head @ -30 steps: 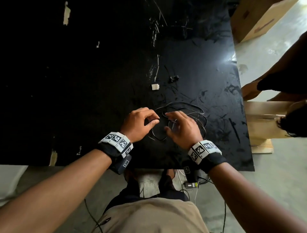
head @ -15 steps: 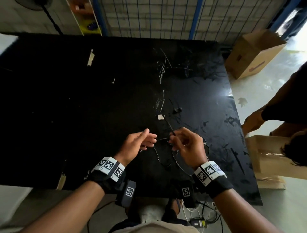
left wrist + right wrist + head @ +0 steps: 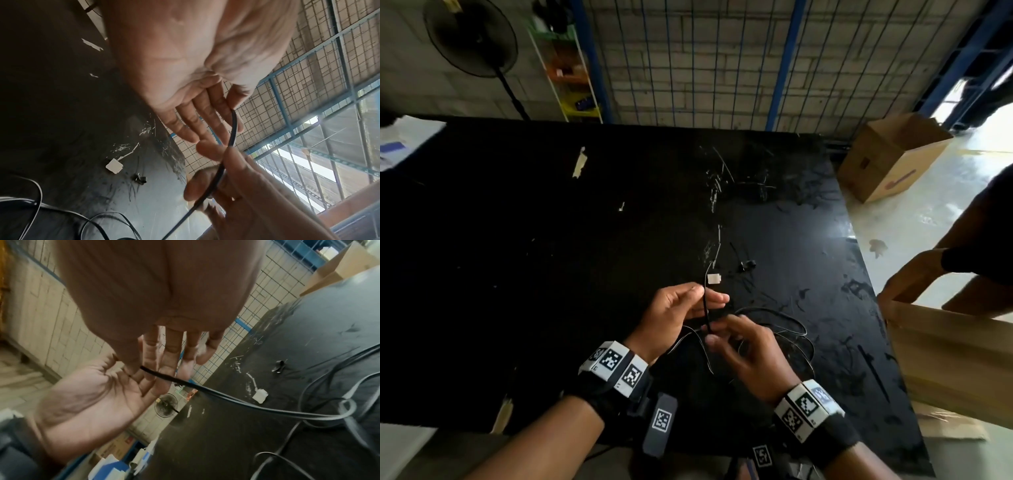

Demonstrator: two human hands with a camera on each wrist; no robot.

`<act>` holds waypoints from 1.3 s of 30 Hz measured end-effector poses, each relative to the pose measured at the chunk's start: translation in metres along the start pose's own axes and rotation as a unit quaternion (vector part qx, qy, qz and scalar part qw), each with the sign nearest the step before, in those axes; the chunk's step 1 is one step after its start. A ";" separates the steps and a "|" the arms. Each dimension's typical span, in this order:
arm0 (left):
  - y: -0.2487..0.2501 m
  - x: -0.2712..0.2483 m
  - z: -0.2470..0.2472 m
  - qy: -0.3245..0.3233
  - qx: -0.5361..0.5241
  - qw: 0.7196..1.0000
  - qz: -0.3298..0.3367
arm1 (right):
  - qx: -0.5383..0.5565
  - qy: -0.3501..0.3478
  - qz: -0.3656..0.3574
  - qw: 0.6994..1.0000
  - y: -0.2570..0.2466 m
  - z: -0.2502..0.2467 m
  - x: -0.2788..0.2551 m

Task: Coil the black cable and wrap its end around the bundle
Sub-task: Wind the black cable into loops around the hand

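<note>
The black cable [image 3: 707,311] stands as a short upright stretch between my two hands, above the black table [image 3: 551,274]. My left hand [image 3: 688,301] pinches its top between thumb and index finger, the other fingers straight; the left wrist view shows this pinch on the cable [image 3: 233,129]. Just below, my right hand [image 3: 717,337] pinches the same strand with thumb and fingertips. The rest of the cable lies in loose loops [image 3: 787,322] on the table to the right of my hands, also seen as loops [image 3: 339,402] in the right wrist view.
A small white piece [image 3: 714,278] and a small black clip [image 3: 747,264] lie just beyond my hands. Off the table's right edge, another person's hand [image 3: 893,294] holds a cardboard sheet [image 3: 945,349]. A cardboard box [image 3: 890,157] stands on the floor at back right.
Both hands rose from the loops on the table. The right hand lifted a strand, and the left hand moved in and pinched its upper end. The head camera tilted up.
</note>
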State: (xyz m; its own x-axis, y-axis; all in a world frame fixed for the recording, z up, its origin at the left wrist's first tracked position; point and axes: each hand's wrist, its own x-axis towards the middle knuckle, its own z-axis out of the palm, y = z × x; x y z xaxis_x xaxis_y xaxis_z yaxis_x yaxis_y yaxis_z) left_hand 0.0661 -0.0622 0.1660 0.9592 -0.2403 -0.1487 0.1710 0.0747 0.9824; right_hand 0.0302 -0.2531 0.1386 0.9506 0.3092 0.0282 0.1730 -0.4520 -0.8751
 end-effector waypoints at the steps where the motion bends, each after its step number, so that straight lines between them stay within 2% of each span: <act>1: 0.002 -0.001 0.000 0.000 -0.008 1.000 -0.001 | 0.026 -0.004 -0.010 1.000 -0.003 0.002 0.002; 4: 0.011 -0.005 -0.002 -0.012 -0.026 1.000 -0.005 | 0.071 -0.018 -0.015 0.997 -0.007 0.006 0.007; 10: 0.022 -0.005 -0.002 -0.020 -0.031 0.999 -0.004 | 0.088 -0.020 -0.014 0.996 -0.008 0.009 0.008; 16: 0.031 -0.006 -0.005 -0.042 -0.154 0.986 -0.047 | 0.152 -0.015 -0.002 0.988 -0.012 0.011 0.012; 22: 0.038 -0.004 -0.002 -0.076 -0.088 0.993 -0.030 | 0.168 0.020 -0.003 0.986 -0.017 0.011 0.015; 25: 0.046 0.001 -0.005 -0.054 -0.119 0.991 -0.026 | 0.191 0.027 0.003 0.981 -0.016 0.010 0.016; 28: 0.059 0.009 -0.018 -0.005 -0.209 0.978 -0.024 | 0.259 0.032 0.019 0.965 -0.014 0.010 0.014; 32: 0.074 0.017 -0.041 0.021 -0.300 0.954 0.015 | 0.373 0.055 0.060 0.924 -0.011 0.003 0.011; 39: 0.087 0.017 -0.073 0.018 -0.390 0.918 0.066 | 0.386 0.055 0.098 0.915 0.003 -0.018 0.007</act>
State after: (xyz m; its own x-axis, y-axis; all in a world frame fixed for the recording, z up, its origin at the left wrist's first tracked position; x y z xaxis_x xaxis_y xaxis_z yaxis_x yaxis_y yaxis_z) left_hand 0.1134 0.0107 0.2405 0.9875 -0.1488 -0.0516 0.1488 0.7746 0.6147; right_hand 0.0422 -0.2674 0.1448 0.9714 0.1802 -0.1548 -0.1975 0.2504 -0.9478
